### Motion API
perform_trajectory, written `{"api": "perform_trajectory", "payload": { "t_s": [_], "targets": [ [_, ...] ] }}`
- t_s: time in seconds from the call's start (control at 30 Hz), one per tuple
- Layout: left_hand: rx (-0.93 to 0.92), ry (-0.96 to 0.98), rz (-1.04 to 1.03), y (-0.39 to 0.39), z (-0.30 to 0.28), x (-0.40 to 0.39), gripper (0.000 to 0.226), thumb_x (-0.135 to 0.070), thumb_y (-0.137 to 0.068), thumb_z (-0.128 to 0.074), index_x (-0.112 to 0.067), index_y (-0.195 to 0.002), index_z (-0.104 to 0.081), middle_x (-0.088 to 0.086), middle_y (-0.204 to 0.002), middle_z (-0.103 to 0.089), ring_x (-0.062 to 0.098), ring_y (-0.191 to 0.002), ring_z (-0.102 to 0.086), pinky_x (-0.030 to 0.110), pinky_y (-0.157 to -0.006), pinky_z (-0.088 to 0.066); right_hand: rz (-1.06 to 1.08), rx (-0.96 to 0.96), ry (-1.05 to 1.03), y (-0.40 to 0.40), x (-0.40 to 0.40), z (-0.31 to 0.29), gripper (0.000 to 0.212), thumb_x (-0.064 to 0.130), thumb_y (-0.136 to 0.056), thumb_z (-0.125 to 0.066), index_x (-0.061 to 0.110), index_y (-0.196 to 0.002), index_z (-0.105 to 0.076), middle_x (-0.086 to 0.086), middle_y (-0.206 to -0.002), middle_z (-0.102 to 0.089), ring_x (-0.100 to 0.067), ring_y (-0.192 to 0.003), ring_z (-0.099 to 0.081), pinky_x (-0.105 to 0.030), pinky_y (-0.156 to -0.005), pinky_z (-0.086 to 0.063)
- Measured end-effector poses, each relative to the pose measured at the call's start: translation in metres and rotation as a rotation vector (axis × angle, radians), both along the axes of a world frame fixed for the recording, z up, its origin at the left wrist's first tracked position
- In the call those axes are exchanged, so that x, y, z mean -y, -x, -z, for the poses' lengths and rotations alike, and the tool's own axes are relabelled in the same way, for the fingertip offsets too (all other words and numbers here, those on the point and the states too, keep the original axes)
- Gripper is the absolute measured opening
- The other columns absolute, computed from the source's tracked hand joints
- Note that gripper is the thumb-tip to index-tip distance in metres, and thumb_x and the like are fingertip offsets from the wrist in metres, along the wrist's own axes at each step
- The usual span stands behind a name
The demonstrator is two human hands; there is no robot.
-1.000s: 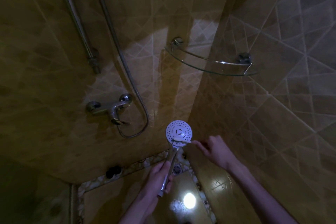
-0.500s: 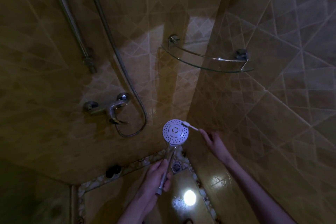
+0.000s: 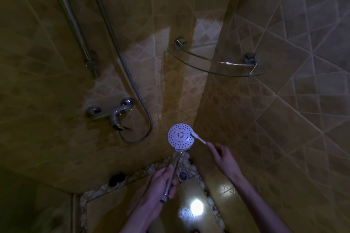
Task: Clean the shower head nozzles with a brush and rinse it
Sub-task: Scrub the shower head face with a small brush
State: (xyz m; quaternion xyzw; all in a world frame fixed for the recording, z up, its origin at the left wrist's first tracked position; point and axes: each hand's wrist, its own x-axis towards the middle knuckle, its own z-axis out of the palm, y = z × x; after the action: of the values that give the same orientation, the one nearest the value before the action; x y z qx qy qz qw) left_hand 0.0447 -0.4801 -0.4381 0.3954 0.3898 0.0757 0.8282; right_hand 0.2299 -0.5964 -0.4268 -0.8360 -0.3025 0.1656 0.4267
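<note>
A round white shower head (image 3: 180, 136) with rows of dark nozzle holes faces up at me in the dim shower corner. Its chrome handle runs down into my left hand (image 3: 163, 183), which grips it low on the stem. My right hand (image 3: 223, 157) pinches the handle of a small white brush (image 3: 198, 137). The brush's bristled end rests on the right edge of the nozzle face.
A chrome mixer tap (image 3: 111, 113) is on the left wall, with a metal hose (image 3: 132, 89) looping below it and a riser rail (image 3: 75, 30) above. A glass corner shelf (image 3: 216, 62) hangs above the hands. A floor drain (image 3: 183, 175) sits below the shower head.
The brush moved from the lower edge of the nozzle face up to its right edge, and my right hand shifted with it. My left hand kept its grip on the handle.
</note>
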Motion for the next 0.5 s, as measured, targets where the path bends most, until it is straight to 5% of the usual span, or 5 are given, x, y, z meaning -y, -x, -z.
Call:
{"api": "perform_trajectory", "payload": {
  "t_s": [0.1, 0.17, 0.33, 0.4, 0.5],
  "targets": [
    [-0.010, 0.006, 0.007, 0.002, 0.004, -0.002, 0.025, -0.025, -0.096, -0.046, -0.006, -0.087, -0.058, 0.004, -0.053, -0.048, 0.012, -0.033, -0.036, 0.017, -0.032, -0.026, -0.179, 0.189, 0.119, 0.014, 0.011, 0.013, 0.044, 0.043, -0.094, -0.051, 0.022, -0.056, -0.046, 0.007, -0.043, -0.044, -0.005, -0.043, -0.041, -0.014, -0.044, -0.026],
    [-0.013, -0.001, 0.013, 0.003, 0.005, -0.001, 0.025, -0.025, -0.096, -0.045, -0.005, -0.086, -0.057, 0.004, -0.053, -0.048, 0.012, -0.033, -0.035, 0.017, -0.032, -0.026, -0.154, 0.129, 0.078, 0.010, 0.010, 0.017, 0.042, 0.036, -0.095, -0.054, 0.023, -0.056, -0.049, 0.011, -0.045, -0.049, -0.003, -0.043, -0.041, -0.012, -0.043, -0.028],
    [-0.028, -0.016, 0.034, 0.003, 0.006, 0.002, 0.025, -0.025, -0.098, -0.044, -0.005, -0.088, -0.055, 0.004, -0.053, -0.048, 0.012, -0.031, -0.036, 0.016, -0.031, -0.026, 0.045, -0.052, 0.052, -0.007, -0.009, 0.009, 0.028, 0.033, -0.098, -0.049, 0.018, -0.085, -0.070, 0.010, -0.073, -0.067, -0.004, -0.069, -0.059, -0.028, -0.069, -0.048],
    [-0.036, -0.026, 0.033, 0.003, 0.006, 0.002, 0.025, -0.025, -0.098, -0.044, -0.005, -0.087, -0.054, 0.004, -0.052, -0.048, 0.012, -0.030, -0.036, 0.016, -0.031, -0.025, -0.085, 0.124, 0.094, 0.002, -0.006, 0.009, 0.036, 0.044, -0.097, -0.046, 0.025, -0.069, -0.060, 0.013, -0.053, -0.056, 0.001, -0.049, -0.051, -0.023, -0.053, -0.040],
    [-0.057, -0.051, 0.028, 0.002, 0.008, 0.001, 0.026, -0.024, -0.098, -0.043, -0.006, -0.084, -0.055, 0.003, -0.050, -0.048, 0.012, -0.029, -0.035, 0.015, -0.031, -0.023, -0.270, 0.420, 0.234, 0.013, -0.002, 0.016, 0.046, 0.056, -0.096, -0.037, 0.023, -0.076, -0.063, 0.005, -0.054, -0.060, -0.005, -0.052, -0.058, -0.018, -0.048, -0.036]
  ]
}}
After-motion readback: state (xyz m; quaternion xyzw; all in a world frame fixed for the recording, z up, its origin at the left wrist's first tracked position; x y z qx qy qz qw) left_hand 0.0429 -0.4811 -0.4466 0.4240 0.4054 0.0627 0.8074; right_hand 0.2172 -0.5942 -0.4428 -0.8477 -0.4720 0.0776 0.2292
